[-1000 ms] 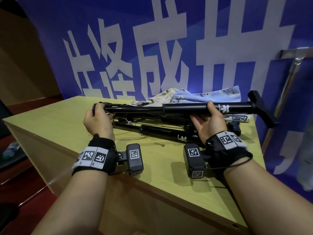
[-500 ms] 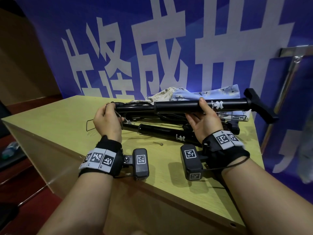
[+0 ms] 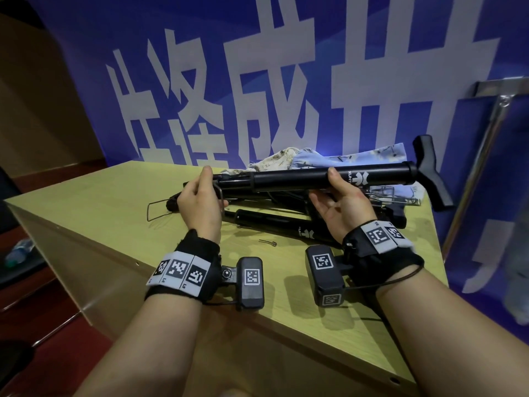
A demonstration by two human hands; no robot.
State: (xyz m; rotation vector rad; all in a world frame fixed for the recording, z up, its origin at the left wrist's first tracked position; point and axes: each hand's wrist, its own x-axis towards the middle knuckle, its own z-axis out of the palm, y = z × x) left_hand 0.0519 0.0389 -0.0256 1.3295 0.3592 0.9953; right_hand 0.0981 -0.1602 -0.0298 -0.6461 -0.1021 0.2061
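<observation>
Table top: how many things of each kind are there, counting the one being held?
Black pumps: 2, the held pump and the lying pump; a further tube between them is too hidden to count.
Patterned cloth heap: 1
Small metal pin: 1
Total: 4

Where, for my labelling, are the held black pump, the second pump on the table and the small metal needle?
Held black pump [image 3: 289, 180], head view, middle of its barrel.
Second pump [image 3: 272, 223], head view, barrel left of its logo.
Small metal needle [image 3: 267, 242], head view, its shaft.
</observation>
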